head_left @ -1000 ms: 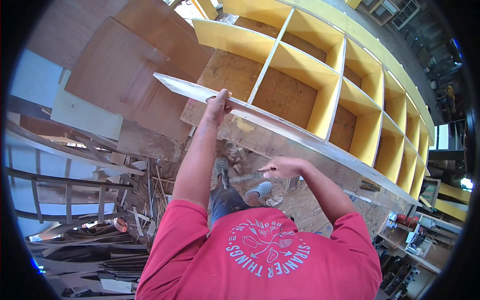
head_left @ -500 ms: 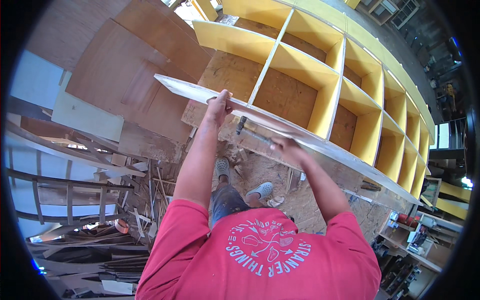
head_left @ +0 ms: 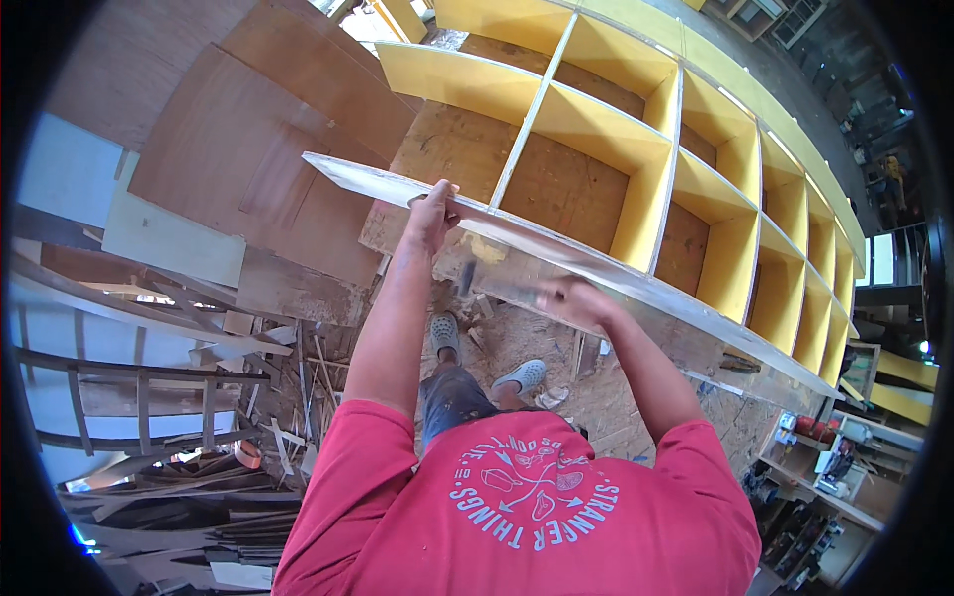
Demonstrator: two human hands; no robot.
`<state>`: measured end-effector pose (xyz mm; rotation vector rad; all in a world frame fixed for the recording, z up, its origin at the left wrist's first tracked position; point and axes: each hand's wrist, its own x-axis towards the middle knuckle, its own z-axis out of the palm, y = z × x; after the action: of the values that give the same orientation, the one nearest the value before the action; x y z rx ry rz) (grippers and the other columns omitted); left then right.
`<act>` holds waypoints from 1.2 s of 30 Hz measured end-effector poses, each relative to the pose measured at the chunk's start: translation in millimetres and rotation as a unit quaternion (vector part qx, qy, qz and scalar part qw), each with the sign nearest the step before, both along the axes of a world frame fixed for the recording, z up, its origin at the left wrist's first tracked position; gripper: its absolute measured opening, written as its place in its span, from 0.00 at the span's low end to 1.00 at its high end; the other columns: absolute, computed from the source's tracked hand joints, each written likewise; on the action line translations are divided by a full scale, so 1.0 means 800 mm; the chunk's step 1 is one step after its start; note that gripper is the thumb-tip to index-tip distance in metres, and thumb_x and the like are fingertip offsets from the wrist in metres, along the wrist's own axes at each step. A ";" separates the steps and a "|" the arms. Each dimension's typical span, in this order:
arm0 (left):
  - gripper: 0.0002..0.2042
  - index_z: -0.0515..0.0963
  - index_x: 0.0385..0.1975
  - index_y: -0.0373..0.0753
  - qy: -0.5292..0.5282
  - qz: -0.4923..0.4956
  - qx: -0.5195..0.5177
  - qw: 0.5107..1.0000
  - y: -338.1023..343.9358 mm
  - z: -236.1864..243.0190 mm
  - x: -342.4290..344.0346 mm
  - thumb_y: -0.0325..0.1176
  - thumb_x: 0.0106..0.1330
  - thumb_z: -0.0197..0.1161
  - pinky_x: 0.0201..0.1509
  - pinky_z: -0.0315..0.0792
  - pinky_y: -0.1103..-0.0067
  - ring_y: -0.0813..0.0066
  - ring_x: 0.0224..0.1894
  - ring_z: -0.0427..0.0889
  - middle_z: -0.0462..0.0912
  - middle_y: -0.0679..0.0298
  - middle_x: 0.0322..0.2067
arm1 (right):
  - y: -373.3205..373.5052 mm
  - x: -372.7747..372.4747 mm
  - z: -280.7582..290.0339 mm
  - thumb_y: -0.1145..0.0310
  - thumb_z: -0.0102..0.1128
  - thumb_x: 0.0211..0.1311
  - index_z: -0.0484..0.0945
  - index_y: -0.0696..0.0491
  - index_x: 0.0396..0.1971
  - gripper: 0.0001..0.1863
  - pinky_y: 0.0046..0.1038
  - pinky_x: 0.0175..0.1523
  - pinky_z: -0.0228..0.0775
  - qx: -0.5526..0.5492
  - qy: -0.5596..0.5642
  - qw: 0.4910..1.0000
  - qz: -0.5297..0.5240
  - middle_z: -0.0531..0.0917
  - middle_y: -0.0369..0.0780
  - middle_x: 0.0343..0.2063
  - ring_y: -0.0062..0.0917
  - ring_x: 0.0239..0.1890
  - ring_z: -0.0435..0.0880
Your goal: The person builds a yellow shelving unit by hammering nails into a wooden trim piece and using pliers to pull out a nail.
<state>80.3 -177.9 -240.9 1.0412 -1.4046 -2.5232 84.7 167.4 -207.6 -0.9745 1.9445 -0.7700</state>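
Clasps board (head_left: 366,185) in left hand (head_left: 430,217) toward its left end, along near side of yellow frame (head_left: 711,184), probably to steady it. Holds blurred hammer (head_left: 467,278) by handle in right hand (head_left: 581,301), nearer than board, likely for swinging room.

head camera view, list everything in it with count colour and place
compartmented wooden frame: one, yellow and brown, upper right
edge board: one, whitish, along the frame's near side
hammer: one, dark-headed, blurred, centre
plywood sheets: several, brown, upper left
flat panels: at least two, pale, left
curved ribbed frame: one, dark, left
wood scraps: many, brown and grey, lower left
workbench: one, brown, lower right
floor: one, brown, centre
clogs: two, grey, on the feet
shorts: one, dark blue, lower centre
shirt: one, red, bottom
left hand: one, bare, gripping the edge board
right hand: one, bare, blurred, on the hammer
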 end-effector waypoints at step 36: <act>0.35 0.63 0.72 0.27 0.067 -0.216 -0.653 0.722 0.087 0.108 -0.101 0.37 0.69 0.67 0.72 0.71 0.56 0.39 0.71 0.73 0.74 0.30 0.65 | 0.049 0.287 -0.025 0.45 0.76 0.60 0.85 0.57 0.50 0.30 0.37 0.48 0.77 0.068 -0.032 0.886 -0.458 0.88 0.49 0.36 0.38 0.38 0.87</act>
<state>-0.5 -108.2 -154.6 0.2008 -2.7715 -0.9602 314.2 206.6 -227.7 0.1286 2.3361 -1.1203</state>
